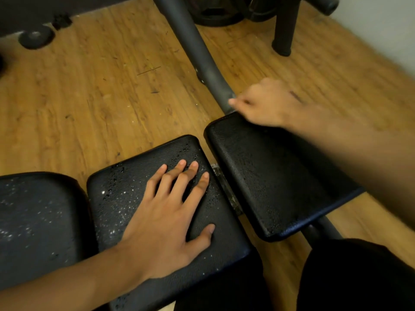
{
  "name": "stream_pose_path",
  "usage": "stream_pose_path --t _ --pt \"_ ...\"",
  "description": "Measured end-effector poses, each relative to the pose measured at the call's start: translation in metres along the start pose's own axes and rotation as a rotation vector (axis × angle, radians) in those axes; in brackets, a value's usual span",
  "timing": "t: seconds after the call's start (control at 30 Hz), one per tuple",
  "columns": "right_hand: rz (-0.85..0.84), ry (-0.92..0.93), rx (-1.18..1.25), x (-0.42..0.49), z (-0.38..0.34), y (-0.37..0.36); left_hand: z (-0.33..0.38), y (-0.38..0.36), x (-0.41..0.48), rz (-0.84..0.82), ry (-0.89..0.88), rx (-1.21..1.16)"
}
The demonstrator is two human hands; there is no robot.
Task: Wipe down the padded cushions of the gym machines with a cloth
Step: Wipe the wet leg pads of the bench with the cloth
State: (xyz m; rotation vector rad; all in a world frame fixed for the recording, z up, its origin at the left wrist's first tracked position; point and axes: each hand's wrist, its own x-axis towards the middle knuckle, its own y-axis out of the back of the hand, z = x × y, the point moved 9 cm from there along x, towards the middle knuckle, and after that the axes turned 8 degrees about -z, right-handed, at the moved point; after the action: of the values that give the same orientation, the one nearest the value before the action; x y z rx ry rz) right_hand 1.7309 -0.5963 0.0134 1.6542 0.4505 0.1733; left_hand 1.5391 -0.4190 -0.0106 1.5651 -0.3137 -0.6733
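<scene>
While the left hand (170, 221) lies flat on the middle pad (125, 198), its fingers (177, 178) are straight and spread, thumb out to the side. It is released, palm down on the black vinyl, gripping nothing. Droplets (112, 191) speckle this pad, thickest around its far and left parts. More glisten on the left pad (33, 221), which sits just beside it across a narrow gap.

The right pad (269, 176) is set at an angle to the middle one, tilted and a little higher, with a scuffed metal bracket (226, 189) showing in the gap between them. Fine beads of wet show on its surface too.

The right hand (267, 104) is at the far edge of the right pad, where a grey tube (197, 52) runs away from the pad across the floor (89, 97). That hand is blurred, knuckles up and one fingertip pointing left towards the tube. Whether it is clenched, loose or grasping something I cannot tell. Its forearm crosses above the right pad's far corner.

Around the machine the floor is wood-patterned and scratched. A small dark plate (36, 37) lies at the upper left, larger plates (217, 14) are stacked at the top, and a black post (285, 30) stands near them — close to a pale wall (381, 30). A dark-clad leg (359, 277) fills the lower right corner.
</scene>
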Motion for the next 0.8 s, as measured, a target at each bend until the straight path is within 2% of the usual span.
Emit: stream_pose_path --t 0.1,0.17,0.3,0.43,0.5,0.63,0.73,0.8 --pt "-0.004 0.151 0.021 0.015 -0.09 -0.021 -0.001 0.0 0.0 -0.017 0.0 0.006" --pt "0.017 0.19 0.016 0.015 -0.106 -0.022 -0.001 -0.001 0.001 -0.016 -0.003 0.006" --pt "0.014 0.209 0.085 0.005 -0.065 -0.011 -0.003 -0.001 0.0 -0.004 0.001 -0.008" --pt "-0.013 -0.025 0.153 -0.004 0.02 0.008 -0.003 -0.001 0.0 0.016 0.002 -0.034" --pt "-0.013 -0.043 0.152 0.0 0.011 0.005 -0.003 -0.001 0.0 0.01 0.006 -0.031" --pt "0.011 0.087 0.036 0.013 -0.072 -0.009 -0.003 -0.001 0.0 -0.009 0.0 -0.027" --pt "-0.021 0.18 0.061 0.007 -0.063 -0.009 -0.003 -0.001 0.0 -0.008 -0.004 -0.025" --pt "-0.022 0.171 0.061 -0.003 -0.032 -0.004 -0.003 -0.001 0.0 -0.003 -0.002 -0.02"
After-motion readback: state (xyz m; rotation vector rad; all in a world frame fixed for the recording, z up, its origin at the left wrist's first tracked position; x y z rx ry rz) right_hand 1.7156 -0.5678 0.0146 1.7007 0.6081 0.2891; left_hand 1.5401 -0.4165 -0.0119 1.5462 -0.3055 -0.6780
